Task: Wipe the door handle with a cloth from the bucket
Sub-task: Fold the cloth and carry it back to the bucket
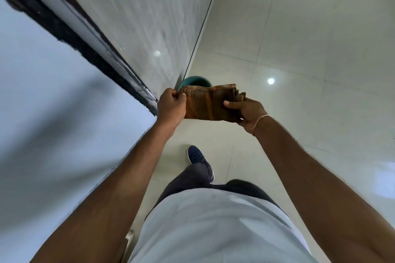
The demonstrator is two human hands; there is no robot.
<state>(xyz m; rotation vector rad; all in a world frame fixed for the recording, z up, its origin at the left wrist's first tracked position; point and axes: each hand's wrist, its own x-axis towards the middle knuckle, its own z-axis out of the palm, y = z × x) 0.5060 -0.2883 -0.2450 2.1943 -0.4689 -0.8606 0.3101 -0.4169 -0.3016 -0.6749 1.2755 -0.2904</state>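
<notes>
A folded brown cloth (208, 103) is stretched between both hands at chest height. My left hand (171, 107) pinches its left edge. My right hand (249, 113) grips its right end, thumb on top. Just beyond the cloth, a green bucket (195, 81) stands on the floor by the wall, mostly hidden behind the cloth. A metallic piece (129, 239) shows low at the door's edge beside my left forearm; it may be the door handle, but blur keeps me from telling.
A pale door or panel (53, 113) with a dark frame (85, 49) fills the left side. A grey marbled wall (149, 17) runs ahead. Glossy beige floor tiles (299, 60) spread to the right. My dark blue shoe (199, 160) steps forward.
</notes>
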